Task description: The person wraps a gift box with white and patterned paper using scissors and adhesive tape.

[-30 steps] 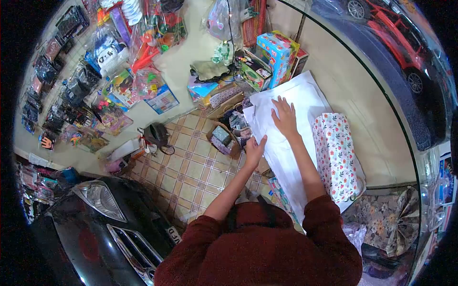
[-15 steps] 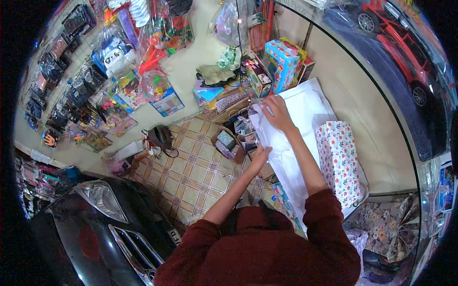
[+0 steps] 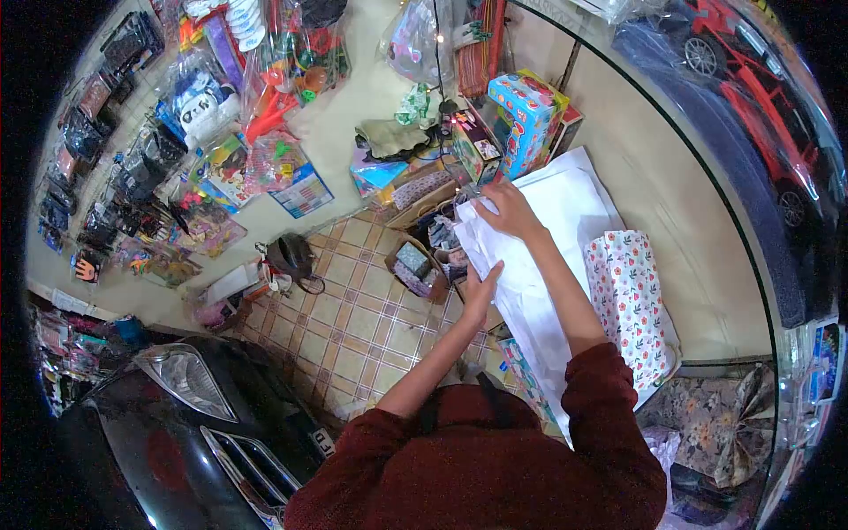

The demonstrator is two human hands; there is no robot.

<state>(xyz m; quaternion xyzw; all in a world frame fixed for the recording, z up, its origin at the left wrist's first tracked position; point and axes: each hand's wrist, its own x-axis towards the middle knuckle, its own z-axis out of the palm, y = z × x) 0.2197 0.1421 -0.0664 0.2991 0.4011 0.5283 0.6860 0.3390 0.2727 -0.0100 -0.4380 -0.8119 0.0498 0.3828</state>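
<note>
A stack of large white paper sheets [image 3: 552,256] lies in front of me, slightly creased along its left edge. My left hand [image 3: 480,290] is closed on that edge, its thumb on top and its fingers mostly hidden beneath. Farther up, my right hand [image 3: 511,210] is bent over the upper left corner, fingers curled round the paper's edge. Beside my right forearm lies a thick roll of white wrapping paper with red flowers and dark leaves [image 3: 629,305], partly on top of the sheets.
Toy boxes [image 3: 527,124] stand beyond the paper. An open carton [image 3: 417,268] of small packets sits on the tiled floor [image 3: 353,309]. At lower left is a black car front [image 3: 194,433]; packaged goods [image 3: 208,110] hang on the wall. A glass edge [image 3: 698,146] curves along the right.
My left hand has shifted slightly up along the paper's edge, with its thumb now raised higher. My right hand has tipped a little at the corner. The camera view has turned slightly.
</note>
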